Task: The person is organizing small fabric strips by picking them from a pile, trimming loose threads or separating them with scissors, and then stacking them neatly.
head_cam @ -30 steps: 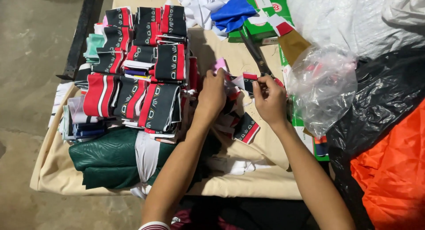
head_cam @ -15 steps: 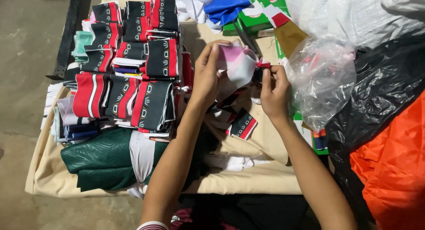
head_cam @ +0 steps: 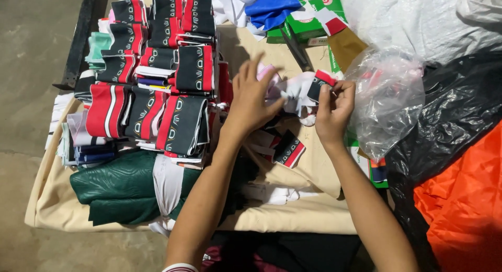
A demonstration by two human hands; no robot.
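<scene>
My right hand (head_cam: 334, 107) pinches a small cloth piece (head_cam: 306, 89), white with a black and red end, above the middle of the table. My left hand (head_cam: 253, 97) is beside it with fingers spread, laid against the white part of the same piece. Just below the hands lies another black and red cloth piece (head_cam: 289, 149) on the beige table cover (head_cam: 308, 209). Left of the hands stand stacks of folded black, red and white cloth pieces (head_cam: 180, 123).
Folded dark green fabric (head_cam: 117, 185) lies at the front left. A clear plastic bag (head_cam: 389, 97), a black sheet (head_cam: 455, 115) and orange fabric (head_cam: 465, 209) fill the right side. Green boxes (head_cam: 306, 21), blue cloth (head_cam: 272, 8) and scissors (head_cam: 295, 47) sit at the back.
The hands have lifted a white, black and red piece off the table; my left hand has opened its fingers against it while my right keeps its pinch.
</scene>
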